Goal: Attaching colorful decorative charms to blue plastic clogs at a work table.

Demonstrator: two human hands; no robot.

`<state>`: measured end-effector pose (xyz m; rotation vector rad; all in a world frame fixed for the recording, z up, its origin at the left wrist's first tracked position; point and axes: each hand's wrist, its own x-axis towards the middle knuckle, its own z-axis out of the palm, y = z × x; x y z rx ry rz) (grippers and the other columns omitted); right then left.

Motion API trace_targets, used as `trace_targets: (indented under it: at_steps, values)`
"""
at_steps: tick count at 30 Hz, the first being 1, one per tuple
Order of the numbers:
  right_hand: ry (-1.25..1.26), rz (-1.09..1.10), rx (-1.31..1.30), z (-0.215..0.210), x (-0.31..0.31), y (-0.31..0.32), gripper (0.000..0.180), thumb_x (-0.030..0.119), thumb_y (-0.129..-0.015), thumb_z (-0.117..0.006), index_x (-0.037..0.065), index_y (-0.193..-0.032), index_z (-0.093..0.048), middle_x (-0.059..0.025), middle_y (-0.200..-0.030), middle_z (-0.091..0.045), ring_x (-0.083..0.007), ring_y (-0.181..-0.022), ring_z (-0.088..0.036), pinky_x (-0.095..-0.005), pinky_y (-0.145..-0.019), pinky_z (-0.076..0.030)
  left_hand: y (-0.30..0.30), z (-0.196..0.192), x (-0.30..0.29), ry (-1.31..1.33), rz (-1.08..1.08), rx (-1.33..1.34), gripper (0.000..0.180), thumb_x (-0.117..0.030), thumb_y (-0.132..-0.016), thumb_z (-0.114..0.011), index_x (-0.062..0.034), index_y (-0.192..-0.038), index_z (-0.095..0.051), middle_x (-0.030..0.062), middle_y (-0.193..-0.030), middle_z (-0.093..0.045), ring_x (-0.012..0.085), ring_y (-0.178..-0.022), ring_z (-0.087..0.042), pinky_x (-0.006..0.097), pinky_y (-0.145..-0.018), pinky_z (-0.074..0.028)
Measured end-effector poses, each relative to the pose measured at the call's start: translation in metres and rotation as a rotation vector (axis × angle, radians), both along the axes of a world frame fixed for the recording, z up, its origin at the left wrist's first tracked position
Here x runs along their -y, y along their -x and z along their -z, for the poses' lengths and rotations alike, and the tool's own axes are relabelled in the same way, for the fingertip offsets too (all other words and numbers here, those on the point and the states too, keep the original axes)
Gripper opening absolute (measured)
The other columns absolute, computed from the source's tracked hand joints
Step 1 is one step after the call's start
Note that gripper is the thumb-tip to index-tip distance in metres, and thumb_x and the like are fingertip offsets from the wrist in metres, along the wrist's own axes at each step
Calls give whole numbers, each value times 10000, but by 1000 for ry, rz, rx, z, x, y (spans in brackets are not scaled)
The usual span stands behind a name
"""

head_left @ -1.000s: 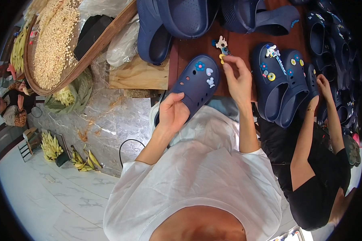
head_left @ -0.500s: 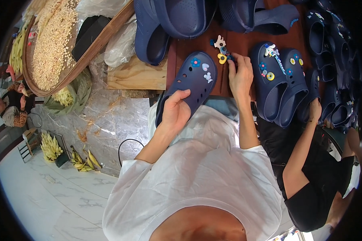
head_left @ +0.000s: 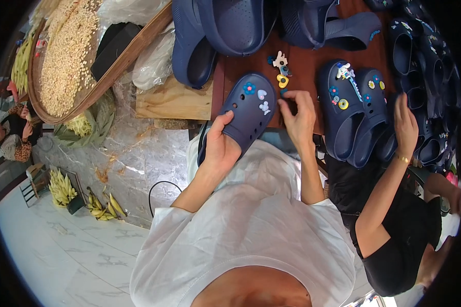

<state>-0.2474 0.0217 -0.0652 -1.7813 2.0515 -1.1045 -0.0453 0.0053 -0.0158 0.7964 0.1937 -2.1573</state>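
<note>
My left hand [head_left: 221,146] is wrapped round a navy clog [head_left: 253,102], thumb on its top and toe pointing away from me. A blue flower charm [head_left: 248,88], a pale heart charm [head_left: 262,94] and a white mouse-shaped charm [head_left: 264,107] sit in its upper; several holes are bare. Right of the clog, my right hand [head_left: 299,120] is pinched, with a small blue charm [head_left: 283,91] showing at its fingertips. Just beyond lie a white figure charm [head_left: 280,62] and a yellow heart charm [head_left: 282,81] on the brown table [head_left: 305,74].
A decorated pair of navy clogs [head_left: 338,115] stands to the right, with more clogs [head_left: 433,77] beyond. Undecorated clogs [head_left: 233,25] line the far side. At left is a wooden tray [head_left: 123,61] of pale kernels. A co-worker's hand [head_left: 405,128] reaches in at right.
My right hand has drawn back from the loose charms, nearer the held clog, with a blue charm at its fingertips. The co-worker's hand at right has lifted from a clog.
</note>
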Motion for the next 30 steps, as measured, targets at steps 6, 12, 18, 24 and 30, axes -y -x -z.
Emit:
trace_targets:
  at_steps: [6, 12, 18, 24, 30]
  values:
    - [-59, 106, 171, -8, 23, 10, 153, 62, -855, -655, 29, -1004, -639, -141, -948, -603, -315, -875, -614, -403, -747, -476, 1, 1, -2, -19, -12, 29, 472, -175, -907, -548, 10, -1332, -459, 187, -1326, -550, 317, -1221, -540, 471, -1073, -397]
    - [-115, 43, -213, -8, 50, 19, 184, 34, -848, -634, 38, -1032, -642, -153, -946, -594, -339, -895, -591, -423, -791, -474, 1, 2, -1, -44, -5, 72, 464, -168, -899, -546, 15, -1319, -469, 189, -1306, -562, 319, -1201, -552, 471, -1063, -406]
    - [-79, 44, -211, -1, 43, 26, 140, 59, -875, -623, 36, -1011, -648, -154, -899, -598, -342, -872, -588, -430, -773, -471, 5, -4, 2, -68, -17, 70, 506, -186, -888, -550, 17, -1340, -447, 188, -1310, -553, 321, -1196, -555, 471, -1042, -425]
    - [-95, -82, 178, -54, 21, -12, 135, 37, -907, -598, 8, -1026, -653, -131, -930, -631, -262, -847, -643, -335, -754, -496, 2, 0, -1, -23, -3, 93, 535, -200, -902, -540, 28, -1368, -408, 186, -1325, -535, 306, -1211, -546, 450, -1053, -419]
    - [-129, -228, 556, -68, 9, -49, 111, 19, -891, -637, 3, -997, -663, -86, -908, -661, -152, -780, -660, -266, -687, -515, 9, -3, -15, 113, -8, 168, 464, -198, -945, -524, 11, -1348, -429, 138, -1296, -545, 243, -1209, -540, 397, -1062, -401]
